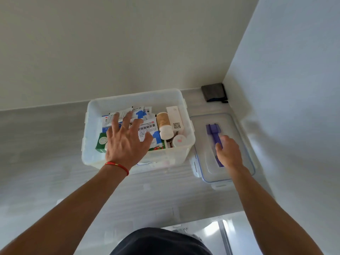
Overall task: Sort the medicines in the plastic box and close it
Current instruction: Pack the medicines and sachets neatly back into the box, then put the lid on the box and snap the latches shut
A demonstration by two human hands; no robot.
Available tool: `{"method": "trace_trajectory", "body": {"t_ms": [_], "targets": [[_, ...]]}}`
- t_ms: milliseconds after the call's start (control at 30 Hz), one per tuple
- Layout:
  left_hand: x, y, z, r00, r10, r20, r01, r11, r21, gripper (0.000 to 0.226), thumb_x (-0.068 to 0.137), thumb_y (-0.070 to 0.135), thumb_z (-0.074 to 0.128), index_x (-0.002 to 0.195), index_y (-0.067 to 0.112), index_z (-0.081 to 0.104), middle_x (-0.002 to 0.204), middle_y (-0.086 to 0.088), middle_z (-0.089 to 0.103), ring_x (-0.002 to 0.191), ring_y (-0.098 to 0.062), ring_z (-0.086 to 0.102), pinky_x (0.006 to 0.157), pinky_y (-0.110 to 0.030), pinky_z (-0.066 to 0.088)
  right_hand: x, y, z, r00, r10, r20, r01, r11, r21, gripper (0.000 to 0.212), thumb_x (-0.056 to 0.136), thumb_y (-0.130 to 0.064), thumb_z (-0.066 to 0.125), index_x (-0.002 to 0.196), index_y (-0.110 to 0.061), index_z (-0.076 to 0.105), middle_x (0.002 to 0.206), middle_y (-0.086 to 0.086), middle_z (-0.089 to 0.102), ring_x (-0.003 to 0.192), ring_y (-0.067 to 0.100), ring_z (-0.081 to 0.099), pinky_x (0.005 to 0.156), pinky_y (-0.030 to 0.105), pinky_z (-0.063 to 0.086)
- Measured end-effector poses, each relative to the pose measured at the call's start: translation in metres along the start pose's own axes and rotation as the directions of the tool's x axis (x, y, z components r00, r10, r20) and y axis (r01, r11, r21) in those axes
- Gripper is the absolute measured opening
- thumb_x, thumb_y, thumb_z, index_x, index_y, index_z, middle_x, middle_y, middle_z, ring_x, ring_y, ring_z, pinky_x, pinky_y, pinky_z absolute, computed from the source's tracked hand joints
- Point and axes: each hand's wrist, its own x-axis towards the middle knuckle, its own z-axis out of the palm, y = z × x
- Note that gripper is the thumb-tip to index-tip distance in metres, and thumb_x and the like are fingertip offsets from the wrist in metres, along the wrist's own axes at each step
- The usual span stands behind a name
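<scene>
A clear plastic box (95,157) stands open on the grey counter. Inside lie blue-and-white medicine cartons (148,129), paper sachets (139,110), a green carton (101,142), an amber bottle with a white cap (164,124), a white carton with a QR code (175,116) and a small white-lidded jar (180,141). My left hand (126,140) hovers over the cartons with fingers spread, holding nothing. The clear lid (237,126) lies flat to the right of the box. My right hand (229,151) rests on it, fingers curling onto its purple handle (213,132).
A dark folded cloth (214,92) sits in the back right corner. White walls close off the counter behind and on the right. The counter's front edge runs below my arms, with a shiny floor beneath it.
</scene>
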Motion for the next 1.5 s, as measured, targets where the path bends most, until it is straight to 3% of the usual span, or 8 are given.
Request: {"method": "trace_trajectory", "body": {"t_ms": [333, 733, 1033, 1133, 1233, 1300, 1367, 1500], "targets": [[-0.003, 0.002, -0.003, 0.997, -0.077, 0.004, 0.077, 0.997, -0.015, 0.055, 0.082, 0.051, 0.049, 0.13, 0.027, 0.061, 0.154, -0.005, 0.044, 0.146, -0.036, 0.022, 0.107, -0.061, 0.039, 0.019, 0.006, 0.025, 1.0, 0.021, 0.003, -0.019, 0.949, -0.316, 0.023, 0.1, -0.014, 0.055, 0.117, 0.002, 0.058, 0.12, 0.024, 0.058, 0.112, 0.042, 0.058, 0.091, 0.046, 0.049], [-0.003, 0.002, -0.004, 0.997, -0.072, -0.025, 0.071, 0.997, -0.035, 0.058, 0.08, 0.051, 0.046, 0.129, 0.023, 0.06, 0.148, -0.007, 0.051, 0.142, -0.036, 0.027, 0.103, -0.059, 0.042, 0.001, 0.0, -0.007, 0.976, 0.145, -0.165, -0.134, 0.988, 0.076, 0.028, 0.103, -0.015, 0.049, 0.129, -0.006, 0.054, 0.124, 0.02, 0.048, 0.085, 0.036, 0.057, 0.092, 0.054, 0.048], [-0.006, 0.005, -0.011, 0.995, -0.099, -0.03, 0.086, 0.952, -0.295, 0.056, 0.084, 0.048, 0.048, 0.131, 0.018, 0.052, 0.134, -0.007, 0.06, 0.133, -0.029, 0.037, 0.1, -0.05, 0.046, -0.011, -0.049, -0.119, 0.96, -0.045, -0.277, 0.134, 0.941, 0.309, 0.028, 0.099, -0.009, 0.05, 0.12, -0.018, 0.065, 0.103, 0.012, 0.072, 0.045, 0.025, 0.064, 0.039, 0.027, 0.052], [-0.008, -0.002, -0.031, 0.982, -0.188, -0.012, 0.13, 0.723, -0.679, 0.05, 0.084, 0.052, 0.044, 0.122, 0.022, 0.056, 0.124, -0.002, 0.064, 0.12, -0.023, 0.052, 0.09, -0.035, 0.048, -0.023, -0.095, -0.148, 0.912, -0.322, -0.254, 0.375, 0.906, 0.197, 0.028, 0.1, -0.011, 0.053, 0.116, -0.032, 0.063, 0.096, 0.005, 0.073, 0.06, 0.024, 0.067, 0.059, 0.041, 0.061], [0.009, -0.018, -0.064, 0.914, -0.317, 0.254, 0.289, 0.068, -0.955, 0.043, 0.083, 0.048, 0.054, 0.113, 0.018, 0.062, 0.104, -0.003, 0.073, 0.094, -0.021, 0.069, 0.077, -0.033, 0.056, -0.038, -0.149, -0.149, 0.784, -0.581, -0.217, 0.607, 0.792, 0.071, 0.031, 0.095, -0.003, 0.06, 0.116, -0.025, 0.068, 0.097, 0.016, 0.069, 0.086, 0.037, 0.066, 0.079, 0.045, 0.055], [0.022, -0.04, -0.084, 0.87, -0.322, 0.373, 0.32, -0.206, -0.925, 0.039, 0.089, 0.044, 0.057, 0.106, 0.009, 0.063, 0.082, -0.003, 0.073, 0.069, -0.018, 0.068, 0.062, -0.031, 0.055, -0.043, -0.184, -0.135, 0.678, -0.724, -0.124, 0.73, 0.684, 0.0, 0.037, 0.093, 0.0, 0.063, 0.127, -0.011, 0.07, 0.106, 0.019, 0.069, 0.098, 0.037, 0.063, 0.088, 0.029, 0.044], [0.026, -0.066, -0.091, 0.84, -0.39, 0.377, 0.359, -0.12, -0.926, 0.036, 0.088, 0.044, 0.062, 0.089, 0.008, 0.063, 0.066, -0.007, 0.06, 0.054, -0.019, 0.054, 0.053, -0.026, 0.044, -0.048, -0.213, -0.115, 0.627, -0.779, 0.01, 0.779, 0.627, -0.027, 0.041, 0.096, -0.003, 0.062, 0.135, -0.015, 0.066, 0.117, 0.013, 0.064, 0.103, 0.029, 0.062, 0.094, 0.019, 0.038], [0.017, -0.109, -0.073, 0.872, -0.453, 0.185, 0.397, 0.434, -0.809, 0.021, 0.082, 0.042, 0.07, 0.082, 0.021, 0.069, 0.074, -0.003, 0.061, 0.068, -0.024, 0.057, 0.065, -0.032, 0.045, -0.054, -0.245, -0.074, 0.605, -0.774, 0.189, 0.794, 0.603, -0.073, 0.04, 0.102, -0.011, 0.054, 0.14, -0.025, 0.06, 0.126, 0.004, 0.051, 0.104, 0.031, 0.062, 0.095, 0.049, 0.05]]}}
